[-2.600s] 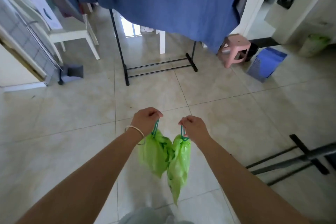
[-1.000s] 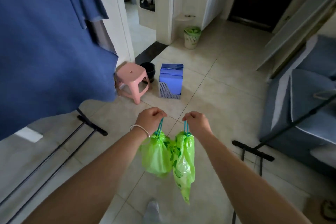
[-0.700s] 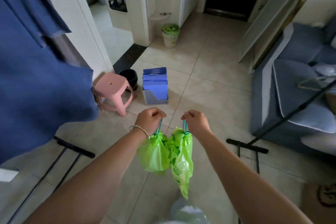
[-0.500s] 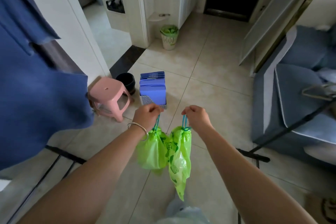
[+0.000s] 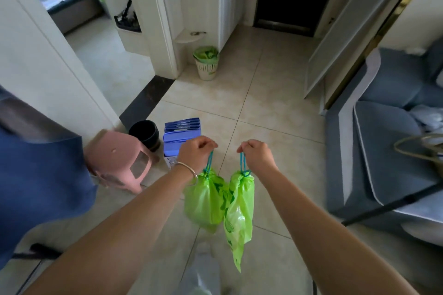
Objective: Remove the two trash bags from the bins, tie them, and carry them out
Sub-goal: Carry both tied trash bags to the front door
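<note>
Both fists closed, I've got L hand [image 5: 195, 154] & R hand [image 5: 257, 155] each gripping a green bag's [image 5: 206, 201] drawstring, just right of pink stool [image 5: 119, 163].

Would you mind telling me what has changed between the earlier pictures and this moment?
The person has turned away from the blue laundry rack and walked toward the hallway: the pink stool, the blue file holder and the white bin now sit nearer. Unchanged: the left hand and right hand each still grip one tied green bag, left bag, right bag, by its drawstring.
</note>
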